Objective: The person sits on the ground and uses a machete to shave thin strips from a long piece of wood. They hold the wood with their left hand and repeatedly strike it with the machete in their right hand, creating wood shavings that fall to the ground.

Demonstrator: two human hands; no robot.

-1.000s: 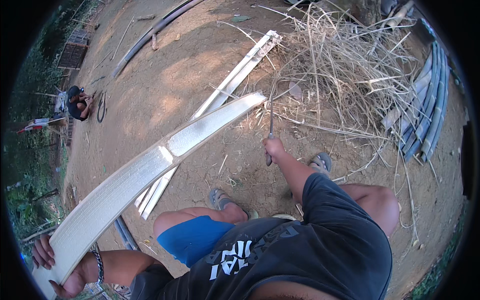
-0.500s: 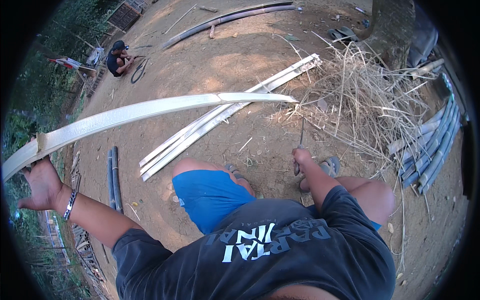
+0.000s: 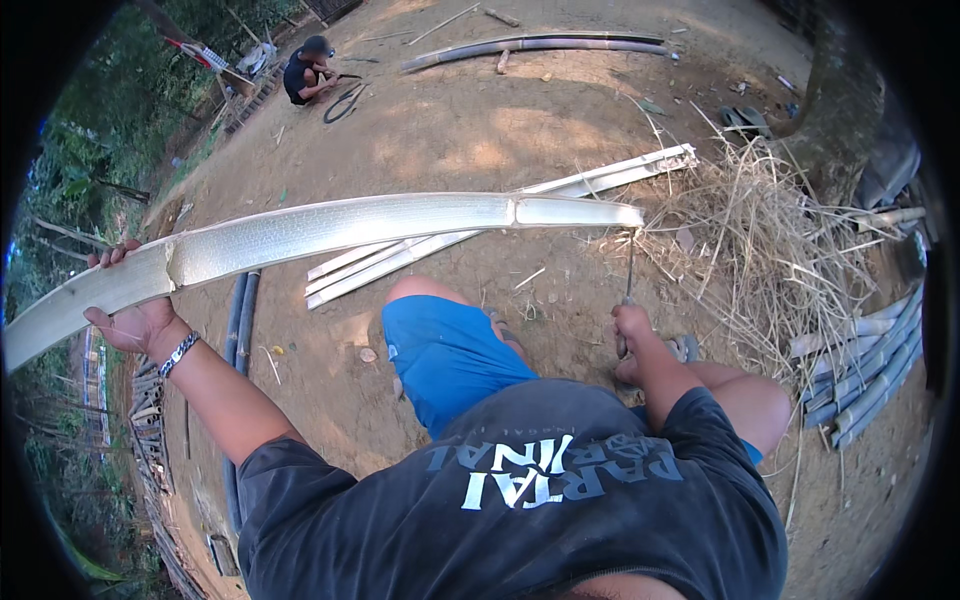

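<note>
My left hand (image 3: 130,310) grips a long pale split bamboo slat (image 3: 380,222) near its left end and holds it up level across the view. The slat's far tip ends over the dirt near a heap of dry straw. My right hand (image 3: 632,330) is closed around the handle of a thin-bladed knife (image 3: 629,268) whose blade points up toward the slat's tip. My knee in blue shorts (image 3: 445,345) sits between both hands.
Several split bamboo strips (image 3: 560,195) lie on the dirt under the slat. Dry straw (image 3: 760,240) piles at the right, with bamboo poles (image 3: 860,370) beyond it. Dark poles (image 3: 540,48) lie far ahead. Another person (image 3: 305,72) crouches at the far left.
My left arm has swung the slat's near end outward and up, so it went from slanting to level across the view. My right hand stayed on the knife.
</note>
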